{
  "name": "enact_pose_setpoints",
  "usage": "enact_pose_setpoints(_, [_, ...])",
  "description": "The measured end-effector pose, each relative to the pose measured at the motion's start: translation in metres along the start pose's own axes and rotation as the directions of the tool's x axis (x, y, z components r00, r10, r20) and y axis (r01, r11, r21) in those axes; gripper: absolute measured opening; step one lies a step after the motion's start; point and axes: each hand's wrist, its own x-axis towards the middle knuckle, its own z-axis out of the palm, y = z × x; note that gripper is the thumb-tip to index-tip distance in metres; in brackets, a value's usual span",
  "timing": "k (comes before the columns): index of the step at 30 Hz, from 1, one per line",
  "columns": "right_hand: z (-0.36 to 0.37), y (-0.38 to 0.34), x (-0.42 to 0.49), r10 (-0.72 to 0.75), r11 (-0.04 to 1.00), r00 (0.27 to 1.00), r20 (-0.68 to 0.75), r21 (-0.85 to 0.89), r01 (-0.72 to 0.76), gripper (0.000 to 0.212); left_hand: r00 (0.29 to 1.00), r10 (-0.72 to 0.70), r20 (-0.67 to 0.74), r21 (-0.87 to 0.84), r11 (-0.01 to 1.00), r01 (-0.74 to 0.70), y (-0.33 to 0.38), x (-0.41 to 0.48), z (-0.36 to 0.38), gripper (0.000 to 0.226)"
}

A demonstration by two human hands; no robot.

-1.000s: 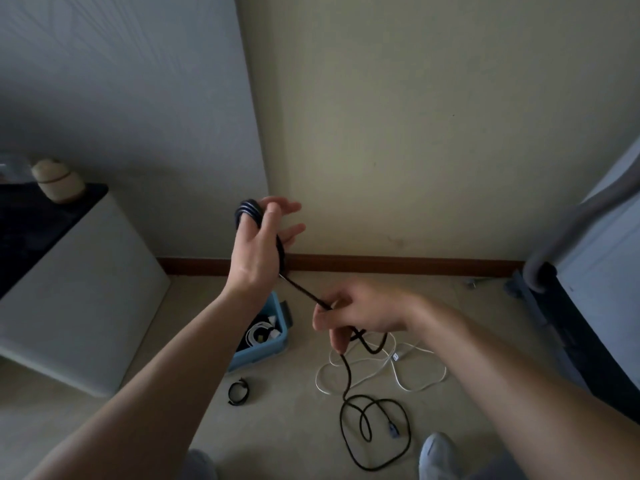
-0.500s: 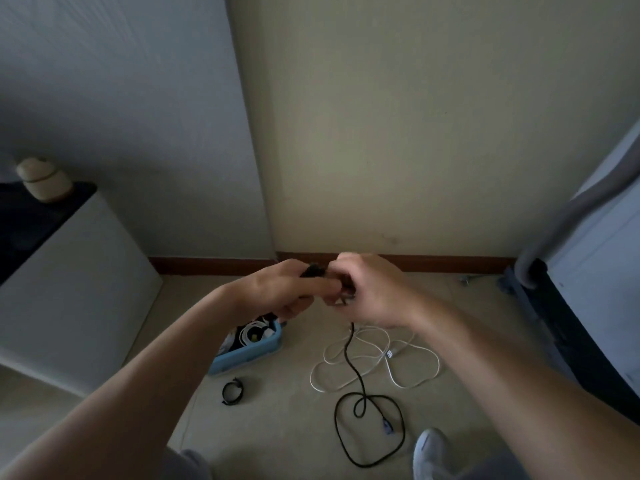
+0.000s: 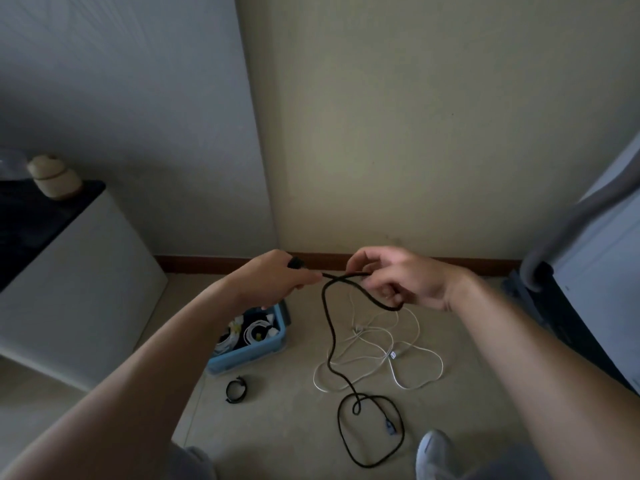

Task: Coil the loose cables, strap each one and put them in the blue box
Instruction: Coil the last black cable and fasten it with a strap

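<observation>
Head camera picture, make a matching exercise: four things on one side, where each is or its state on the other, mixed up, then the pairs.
1 black cable
2 white cable
3 blue box
4 small black loop

A little closed ring on the floor by the box
B gripped by left hand and right hand
C holds coiled cables
D sprawled loose on the floor

Pairs: 1-B, 2-D, 3-C, 4-A

A matt, rubbery black cable point(image 3: 343, 274) runs between the fingers point(image 3: 367, 262), while below them a blue box point(image 3: 242, 358) of smooth plastic and a faintly glossy white cable point(image 3: 442, 363) lie on smooth pale floor tiles point(image 3: 284, 427)
</observation>
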Motion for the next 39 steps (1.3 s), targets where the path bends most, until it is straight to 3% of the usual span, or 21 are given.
enact_pose_setpoints(2, [-0.001, 0.002, 0.002, 0.020, 0.997, 0.996, -0.092, 0.080, -0.013, 0.026, 1.000, 0.022, 0.007, -0.081, 0.996, -0.021, 0.000, -0.001, -0.004, 0.040])
enact_pose_setpoints(5, [-0.003, 0.000, 0.006, -0.036, 0.942, 0.985, -0.167, 0.324, 0.090, 0.028, 0.994, -0.010, 0.110, -0.085, 0.996, 0.020, -0.002, -0.003, -0.005, 0.041])
enact_pose_setpoints(7, [-0.007, -0.004, 0.005, -0.097, 0.848, 0.975, -0.202, 0.496, 0.187, 0.023, 0.988, -0.080, 0.130, 0.013, 0.997, 0.079, -0.003, -0.002, 0.000, 0.041])
enact_pose_setpoints(9, [-0.010, -0.007, 0.003, -0.155, 0.827, 0.965, -0.214, 0.506, 0.245, 0.019, 0.990, -0.117, 0.074, 0.160, 0.982, 0.104, -0.002, -0.001, 0.005, 0.040])
enact_pose_setpoints(10, [-0.011, -0.007, 0.002, -0.169, 0.877, 0.961, -0.219, 0.411, 0.248, 0.018, 0.993, -0.112, 0.033, 0.210, 0.972, 0.102, -0.001, 0.000, 0.005, 0.040])
enact_pose_setpoints(12, [-0.011, -0.004, 0.003, -0.202, 0.973, 0.953, -0.227, 0.061, 0.221, 0.027, 0.994, -0.090, -0.060, 0.209, 0.973, 0.100, -0.002, 0.003, 0.003, 0.038])
enact_pose_setpoints(14, [-0.010, 0.000, 0.003, -0.207, 0.957, 0.969, -0.135, -0.234, 0.172, 0.034, 0.984, -0.083, -0.157, 0.108, 0.989, 0.101, -0.007, 0.007, 0.000, 0.034])
enact_pose_setpoints(16, [-0.004, 0.001, 0.002, -0.114, 0.895, 0.992, 0.049, -0.429, 0.124, 0.027, 0.964, -0.071, -0.257, 0.017, 0.997, 0.078, -0.010, 0.009, -0.001, 0.031])
enact_pose_setpoints(18, [0.006, 0.003, 0.002, 0.053, 0.819, 0.988, 0.146, -0.572, 0.041, 0.017, 0.939, -0.059, -0.338, -0.036, 0.998, 0.049, -0.010, 0.009, 0.001, 0.031])
enact_pose_setpoints(20, [0.019, 0.008, 0.005, 0.123, 0.674, 0.990, 0.074, -0.738, -0.029, 0.020, 0.923, -0.036, -0.382, -0.067, 0.998, 0.011, -0.006, 0.010, 0.004, 0.031])
enact_pose_setpoints(22, [0.028, 0.016, 0.012, 0.076, 0.483, 0.996, -0.049, -0.872, -0.080, 0.038, 0.920, -0.019, -0.390, -0.106, 0.994, -0.025, 0.001, 0.010, 0.006, 0.034])
enact_pose_setpoints(24, [0.032, 0.020, 0.016, -0.017, 0.407, 0.992, -0.125, -0.907, -0.107, 0.050, 0.933, -0.002, -0.360, -0.179, 0.982, -0.066, 0.008, 0.006, 0.006, 0.037])
enact_pose_setpoints(27, [0.029, 0.020, 0.020, -0.234, 0.526, 0.933, -0.272, -0.843, -0.113, 0.053, 0.958, 0.061, -0.280, -0.307, 0.940, -0.149, 0.014, -0.003, 0.001, 0.034])
enact_pose_setpoints(29, [0.026, 0.018, 0.023, -0.240, 0.646, 0.919, -0.313, -0.758, -0.090, 0.050, 0.965, 0.087, -0.247, -0.372, 0.911, -0.177, 0.014, -0.008, -0.003, 0.033])
enact_pose_setpoints(32, [0.026, 0.021, 0.030, -0.229, 0.615, 0.924, -0.305, -0.781, -0.106, 0.020, 0.973, 0.116, -0.201, -0.422, 0.886, -0.193, 0.014, -0.009, -0.004, 0.035])
enact_pose_setpoints(34, [0.027, 0.021, 0.033, -0.281, 0.645, 0.889, -0.362, -0.757, -0.104, 0.025, 0.977, 0.137, -0.165, -0.425, 0.884, -0.196, 0.012, -0.007, -0.004, 0.035])
enact_pose_setpoints(37, [0.028, 0.017, 0.035, -0.336, 0.876, 0.874, -0.351, -0.456, 0.154, 0.027, 0.986, 0.146, -0.082, -0.344, 0.924, -0.166, 0.008, -0.006, -0.005, 0.034])
enact_pose_setpoints(39, [0.028, 0.008, 0.028, -0.377, 0.921, 0.861, -0.342, -0.233, 0.311, 0.020, 0.992, 0.119, -0.042, -0.249, 0.960, -0.126, 0.005, -0.005, -0.004, 0.035])
